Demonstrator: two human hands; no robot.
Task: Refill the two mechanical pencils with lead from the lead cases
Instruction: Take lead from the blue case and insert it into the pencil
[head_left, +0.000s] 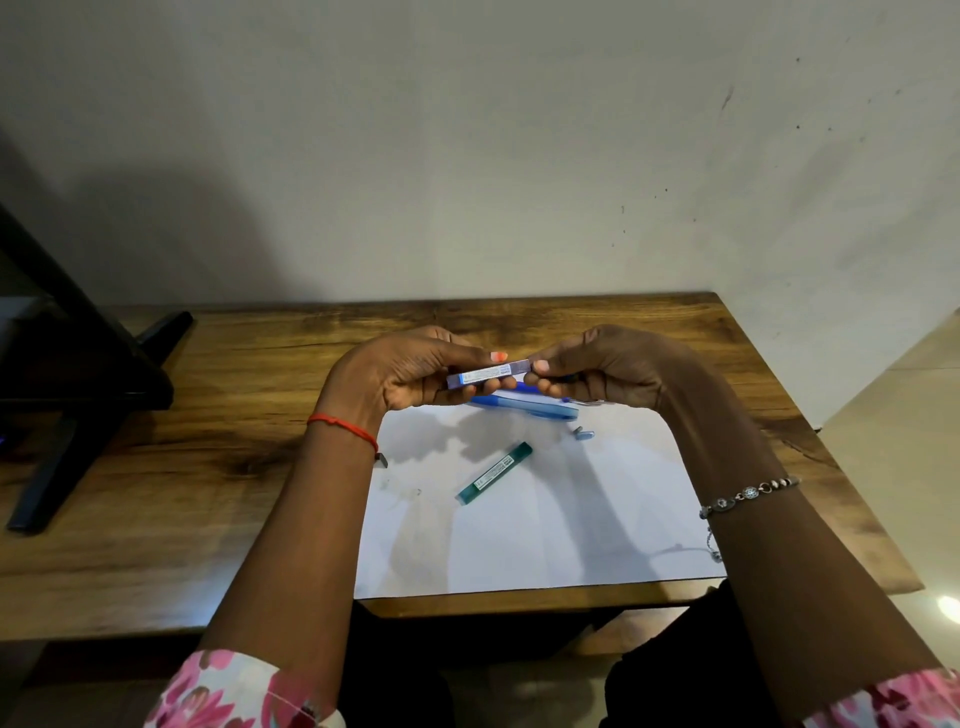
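Note:
A blue lead case (485, 375) is held level above the table between both hands. My left hand (410, 371) grips its left end, and my right hand (592, 366) pinches its right end at the cap. Under the hands two blue mechanical pencils (530, 406) lie side by side on a white sheet (571, 519). A small blue pencil cap (584, 432) lies just right of them. A green lead case (494, 472) rests slanted in the middle of the sheet.
The sheet lies on a wooden table (208, 467) against a pale wall. A black stand (78, 384) occupies the table's left end. A tiny dark piece (383, 459) sits at the sheet's left edge by my left wrist.

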